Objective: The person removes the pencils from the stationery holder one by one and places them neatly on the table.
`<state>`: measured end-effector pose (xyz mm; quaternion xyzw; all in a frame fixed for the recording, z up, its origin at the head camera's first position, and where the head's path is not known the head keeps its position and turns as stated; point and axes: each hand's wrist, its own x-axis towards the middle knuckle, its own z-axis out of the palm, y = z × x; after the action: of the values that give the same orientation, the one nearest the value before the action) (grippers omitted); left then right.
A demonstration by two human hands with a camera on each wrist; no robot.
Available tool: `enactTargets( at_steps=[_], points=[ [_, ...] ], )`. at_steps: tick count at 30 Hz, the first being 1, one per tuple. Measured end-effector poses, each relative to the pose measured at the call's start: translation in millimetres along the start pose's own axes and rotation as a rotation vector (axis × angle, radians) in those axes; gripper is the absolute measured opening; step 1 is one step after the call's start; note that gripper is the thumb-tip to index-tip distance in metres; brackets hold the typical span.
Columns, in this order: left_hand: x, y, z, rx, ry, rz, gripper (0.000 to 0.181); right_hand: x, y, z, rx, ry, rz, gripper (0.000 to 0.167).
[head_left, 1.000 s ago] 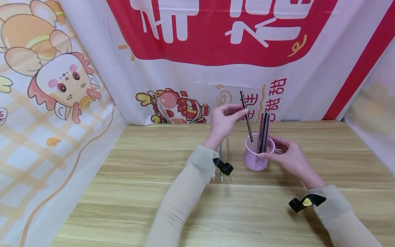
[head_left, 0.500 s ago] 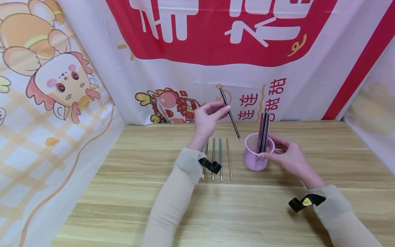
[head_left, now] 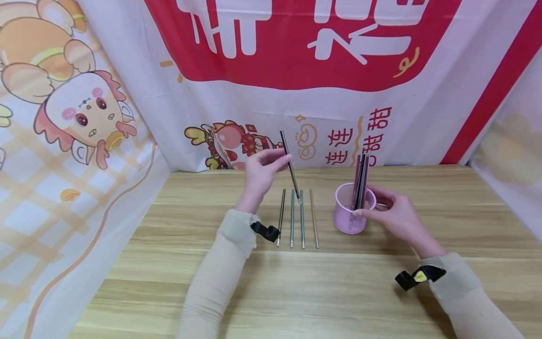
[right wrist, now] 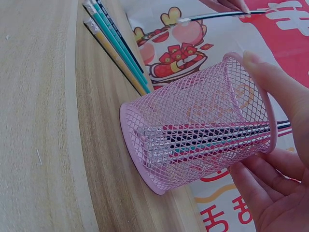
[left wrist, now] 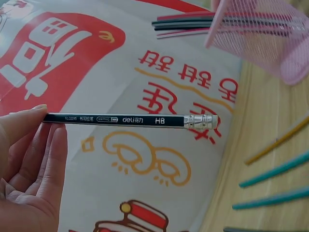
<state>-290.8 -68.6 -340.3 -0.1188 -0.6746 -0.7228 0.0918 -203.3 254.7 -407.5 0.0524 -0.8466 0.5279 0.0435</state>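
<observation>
My left hand pinches a dark pencil between thumb and fingertips, its silver eraser end pointing down above the row on the table. In the left wrist view the pencil shows "HB" lettering. Four pencils lie side by side: a black one, two teal ones and a yellowish one. To their right stands a pink mesh cup holding several pencils, eraser ends down. My right hand grips the cup's rim, as the right wrist view of the cup also shows.
The wooden table meets a printed cloth backdrop behind the pencils and cup. Another patterned cloth runs along the left side, and a pale cloth hangs at the right.
My left hand has moved left with the dark pencil, from over the cup to above the row of pencils, uncovering that row. The right hand and cup have stayed in place.
</observation>
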Motion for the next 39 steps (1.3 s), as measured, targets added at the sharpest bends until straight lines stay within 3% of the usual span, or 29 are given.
enactTargets(
  at_steps=[9, 17, 32, 39],
  points=[
    [-3.6, -15.5, -26.3, 0.055, -0.003, -0.037, 0.029, 0.4, 1, 0, 0.001, 0.005, -0.004, 0.083],
    [-4.9, -23.9, -41.2, 0.142, -0.028, -0.088, 0.029, -0.3, 1, -1, -0.02, 0.005, 0.002, 0.082],
    [-6.7, -49.8, -58.2, 0.236, -0.042, -0.302, 0.028, 0.4, 3, -2, -0.028, 0.005, 0.005, 0.082],
    [-11.4, -64.3, -64.4, 0.34, -0.103, -0.394, 0.026, 1.0, 1, 0, -0.029, 0.007, 0.008, 0.081]
  ],
)
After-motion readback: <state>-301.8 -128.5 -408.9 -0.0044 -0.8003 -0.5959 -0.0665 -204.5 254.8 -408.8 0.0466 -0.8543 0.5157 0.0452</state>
